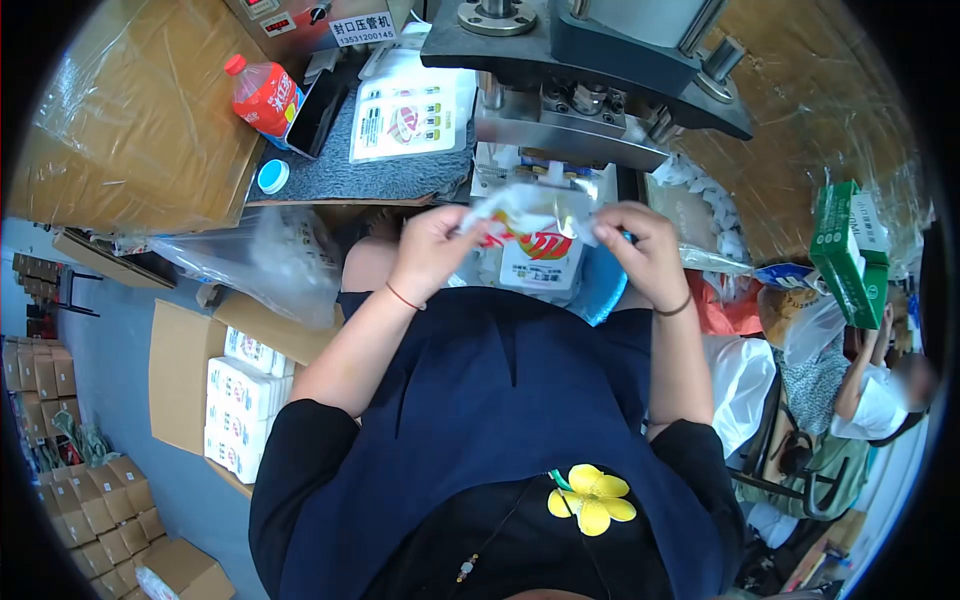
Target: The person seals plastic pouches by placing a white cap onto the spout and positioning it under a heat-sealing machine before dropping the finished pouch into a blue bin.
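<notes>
We see a thin, see-through wrapper at the upper centre of the frame, stretched crosswise between both hands. It looks soft and crumpled, cloudy white at its left end and clearer towards the right, with shiny highlights along its folds. Patches of red and yellow show at its lower edge, though we cannot tell whether they are printed on it or seen through it.

Our left hand is nearly closed, its thumb and fingers pinching the wrapper's left end. Our right hand holds the other end in a narrow pinch, fingers curled.

Just below the wrapper, partly covered by it, we have a white packet with a bold red-and-yellow design and small dark lettering too blurred to read. A bright blue item lies beside it, towards the right hand.

Above, at the top centre, stands a metal press. In the upper left, a printed sheet lies on a grey cloth, near a red-labelled bottle. White packs fill an open carton at the lower left.
</notes>
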`<state>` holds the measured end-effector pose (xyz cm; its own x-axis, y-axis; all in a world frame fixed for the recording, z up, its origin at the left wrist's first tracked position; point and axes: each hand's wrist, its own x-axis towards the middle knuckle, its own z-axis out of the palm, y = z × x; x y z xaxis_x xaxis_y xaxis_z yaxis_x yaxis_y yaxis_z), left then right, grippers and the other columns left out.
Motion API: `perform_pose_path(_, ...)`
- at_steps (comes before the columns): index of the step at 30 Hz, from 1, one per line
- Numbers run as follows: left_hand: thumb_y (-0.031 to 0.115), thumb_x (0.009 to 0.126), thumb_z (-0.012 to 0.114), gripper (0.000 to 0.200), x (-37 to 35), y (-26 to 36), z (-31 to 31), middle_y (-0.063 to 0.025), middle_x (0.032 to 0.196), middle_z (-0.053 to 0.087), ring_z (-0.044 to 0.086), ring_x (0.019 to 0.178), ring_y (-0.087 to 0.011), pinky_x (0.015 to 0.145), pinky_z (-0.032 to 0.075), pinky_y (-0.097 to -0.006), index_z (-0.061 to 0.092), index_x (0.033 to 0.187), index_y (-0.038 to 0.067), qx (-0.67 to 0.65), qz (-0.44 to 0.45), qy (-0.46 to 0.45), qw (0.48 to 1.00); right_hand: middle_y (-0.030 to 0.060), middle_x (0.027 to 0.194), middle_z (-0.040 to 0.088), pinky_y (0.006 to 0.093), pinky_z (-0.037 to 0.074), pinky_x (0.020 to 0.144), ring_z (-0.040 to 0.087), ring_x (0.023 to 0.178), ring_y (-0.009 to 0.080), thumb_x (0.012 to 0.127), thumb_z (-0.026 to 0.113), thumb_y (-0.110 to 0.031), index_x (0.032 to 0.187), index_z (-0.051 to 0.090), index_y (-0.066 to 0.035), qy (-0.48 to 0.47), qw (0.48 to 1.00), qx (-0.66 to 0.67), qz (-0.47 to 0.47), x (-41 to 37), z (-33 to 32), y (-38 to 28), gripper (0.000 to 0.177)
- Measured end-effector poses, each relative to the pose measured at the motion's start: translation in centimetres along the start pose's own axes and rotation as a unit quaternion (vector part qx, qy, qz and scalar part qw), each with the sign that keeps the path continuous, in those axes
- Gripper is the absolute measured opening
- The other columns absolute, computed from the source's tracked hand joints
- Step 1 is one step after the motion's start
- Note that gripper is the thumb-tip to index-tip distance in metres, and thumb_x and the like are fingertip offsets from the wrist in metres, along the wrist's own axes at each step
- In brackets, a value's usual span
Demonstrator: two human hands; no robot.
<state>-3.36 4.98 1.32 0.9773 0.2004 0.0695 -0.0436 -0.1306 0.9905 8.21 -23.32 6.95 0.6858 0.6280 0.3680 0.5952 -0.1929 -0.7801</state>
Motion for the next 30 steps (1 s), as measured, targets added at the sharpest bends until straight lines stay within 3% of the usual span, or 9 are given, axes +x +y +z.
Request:
perform_pose_path(3,0.022,0.094,0.076,0.023,-0.5,1.0,2.2,-0.0041,0.086,0.074,0.063,0.073,-0.0046,0.067,0.052,-0.0231,0.076,0.1,-0.001,0.069,-0.02,-0.063,0.995,0.0139,0.093,0.073,0.0317,0.053,0.081,0.069,0.088,0.0227,0.091,0.072,-0.01,0.095,0.073,0.003,0.114,0.982,0.14,0.06,2.0,1.5,-0.9,0.013)
perform_pose_path(7,0.026,0.1,0.069,0.03,-1.4,0.1,5.0,-0.0032,0.092,0.074,0.064,0.082,-0.0053,0.073,0.053,-0.0249,0.074,0.106,-0.004,-0.08,-0.06,-0.118,0.988,0.0114,0.091,0.072,0.0321,0.052,0.079,0.068,0.085,0.0219,0.092,0.071,-0.012,0.093,0.073,0.003,0.042,0.998,0.03,-0.02,2.9,1.9,-1.4,0.015)
perform_pose_path(12,0.023,0.102,0.066,0.027,-2.4,0.0,6.4,-0.0052,0.104,0.074,0.067,0.094,-0.0085,0.084,0.055,-0.0282,0.072,0.112,-0.002,-0.257,-0.165,-0.225,0.925,0.0124,0.09,0.071,0.0356,0.051,0.075,0.068,0.085,0.0214,0.098,0.065,-0.018,0.098,0.065,-0.001,-0.102,0.991,0.013,0.091,1.3,-1.1,0.5,0.017)
perform_pose_path(15,0.016,0.099,0.07,0.024,-2.4,-0.4,7.3,-0.0082,0.107,0.075,0.069,0.096,-0.0112,0.087,0.056,-0.0298,0.071,0.114,-0.003,-0.287,-0.22,-0.25,0.898,0.0145,0.093,0.072,0.0386,0.052,0.076,0.071,0.088,0.0272,0.098,0.064,-0.018,0.105,0.063,-0.002,-0.013,0.995,0.026,0.09,0.6,-2.0,0.5,0.018)
perform_pose_path(17,0.008,0.094,0.071,0.026,-1.7,-0.9,7.2,-0.0115,0.11,0.074,0.071,0.097,-0.015,0.088,0.057,-0.0311,0.069,0.117,-0.004,-0.293,-0.233,-0.235,0.897,0.0202,0.108,0.071,0.0453,0.053,0.087,0.067,0.098,0.0426,0.096,0.065,-0.017,0.127,0.06,-0.008,0.023,0.944,-0.277,0.177,0.7,-4.6,2.3,0.033)
perform_pose_path(19,0.006,0.093,0.071,0.027,-0.7,-1.6,6.9,-0.0124,0.111,0.074,0.072,0.096,-0.0159,0.087,0.057,-0.032,0.068,0.118,-0.004,-0.297,-0.229,-0.206,0.904,0.0215,0.126,0.064,0.0461,0.052,0.092,0.063,0.109,0.0423,0.092,0.068,-0.016,0.131,0.059,-0.012,0.069,0.923,-0.372,0.072,0.3,-7.0,6.7,0.041)
perform_pose_path(22,0.004,0.093,0.069,0.029,2.0,-1.2,5.7,-0.0158,0.113,0.073,0.073,0.098,-0.0214,0.089,0.06,-0.0372,0.065,0.119,-0.006,-0.35,-0.231,-0.164,0.893,0.0203,0.134,0.058,0.0457,0.051,0.095,0.058,0.117,0.0418,0.089,0.071,-0.015,0.131,0.059,-0.013,0.028,0.892,-0.449,0.035,0.0,-7.4,9.6,0.044)
perform_pose_path(25,0.003,0.093,0.069,0.031,3.8,-0.9,4.8,-0.0183,0.114,0.072,0.074,0.099,-0.0246,0.089,0.061,-0.0408,0.063,0.121,-0.008,-0.375,-0.244,-0.161,0.88,0.0184,0.128,0.058,0.0458,0.051,0.095,0.058,0.117,0.0414,0.087,0.072,-0.014,0.132,0.059,-0.013,0.033,0.935,-0.343,0.079,0.3,-7.3,9.8,0.047)
perform_pose_path(30,0.006,0.093,0.069,0.034,3.7,-0.3,4.7,-0.0159,0.112,0.072,0.073,0.096,-0.022,0.086,0.061,-0.0375,0.059,0.123,-0.006,-0.368,-0.229,-0.142,0.89,0.0176,0.121,0.059,0.0456,0.051,0.094,0.06,0.113,0.0415,0.086,0.072,-0.013,0.132,0.058,-0.013,0.039,0.932,-0.349,0.087,0.0,-6.9,9.7,0.048)
